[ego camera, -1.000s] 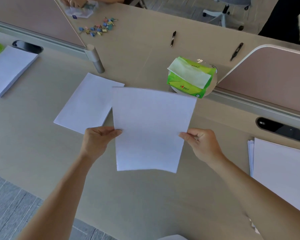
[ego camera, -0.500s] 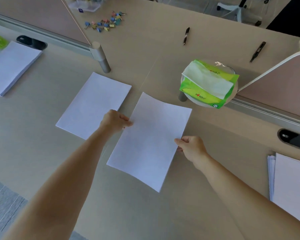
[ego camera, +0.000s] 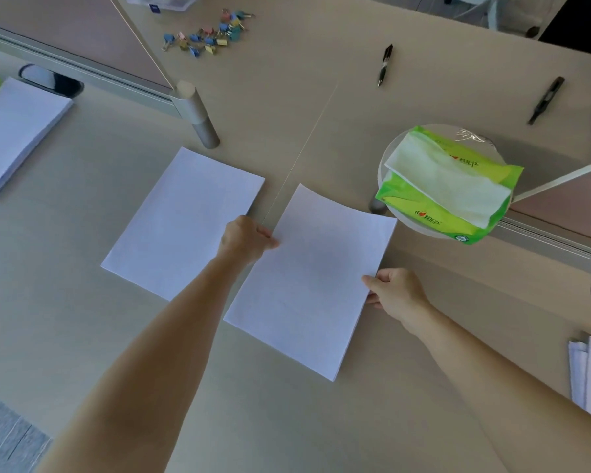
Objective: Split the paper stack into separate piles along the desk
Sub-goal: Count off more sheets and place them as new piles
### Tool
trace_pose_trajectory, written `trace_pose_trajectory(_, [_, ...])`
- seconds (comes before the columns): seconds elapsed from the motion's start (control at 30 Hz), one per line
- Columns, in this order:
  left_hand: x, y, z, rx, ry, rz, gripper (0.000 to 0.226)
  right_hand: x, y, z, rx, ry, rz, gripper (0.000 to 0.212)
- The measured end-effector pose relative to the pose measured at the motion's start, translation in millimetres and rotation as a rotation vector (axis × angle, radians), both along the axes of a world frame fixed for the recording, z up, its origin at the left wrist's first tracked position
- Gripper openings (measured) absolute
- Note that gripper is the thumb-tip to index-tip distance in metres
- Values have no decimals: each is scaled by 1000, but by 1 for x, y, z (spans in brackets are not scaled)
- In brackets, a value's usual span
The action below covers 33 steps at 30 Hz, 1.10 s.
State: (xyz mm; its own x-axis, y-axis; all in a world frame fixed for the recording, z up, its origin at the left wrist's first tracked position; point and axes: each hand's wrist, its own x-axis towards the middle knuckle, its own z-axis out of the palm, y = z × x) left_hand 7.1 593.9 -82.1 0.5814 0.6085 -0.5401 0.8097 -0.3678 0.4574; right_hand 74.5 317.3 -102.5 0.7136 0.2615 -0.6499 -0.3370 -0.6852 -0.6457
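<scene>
Head view: paper pile (ego camera: 307,281) pinched between left hand (ego camera: 244,237), right hand (ego camera: 394,292).

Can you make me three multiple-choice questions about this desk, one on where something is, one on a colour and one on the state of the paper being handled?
1. Where is the tissue pack relative to the held sheets?
A. far-right of them
B. near-left of them
C. under them

2. What colour is the tissue pack's wrapper?
A. blue
B. green
C. red

3. How are the held sheets gripped?
A. by the left hand only
B. by neither hand
C. by both hands at the side edges

Answers:
1 A, it sits beyond the sheets' far right corner.
2 B, the wrapper is bright green.
3 C, the left hand pinches the left edge and the right hand the right edge.
</scene>
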Motion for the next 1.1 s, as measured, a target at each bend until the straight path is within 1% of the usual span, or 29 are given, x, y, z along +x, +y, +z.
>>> trace_pose_trajectory(0.33, [-1, -3, 1, 66, 46, -44, 26, 1, 2, 6, 3, 73, -15, 24])
trace_pose_trajectory(0.47, [-3, -8, 1, 103, 59, -58, 28, 2, -3, 10, -96, 17, 104, 27])
trace_pose_trajectory(0.6, [-7, -15, 6, 143, 85, -33, 28, 4, -7, 14, -143, -39, 109, 26])
trace_pose_trajectory(0.7, [-17, -28, 15, 208, 110, -39, 32, 4, -16, 20, -132, -70, 94, 23])
trace_pose_trajectory(0.77, [-28, -40, 22, 253, 94, -67, 36, 1, -29, 24, -93, -67, 62, 22])
trace_pose_trajectory(0.83, [-40, -56, 31, 255, 52, -81, 41, -6, -51, 30, -54, -64, 29, 23])
trace_pose_trajectory(0.97, [-62, -103, 51, 163, 26, -137, 40, -32, -106, 50, -2, -73, -50, 24])
trace_pose_trajectory(1.1, [-77, -164, 77, 118, 9, -240, 37, -65, -170, 83, 39, -114, -136, 22])
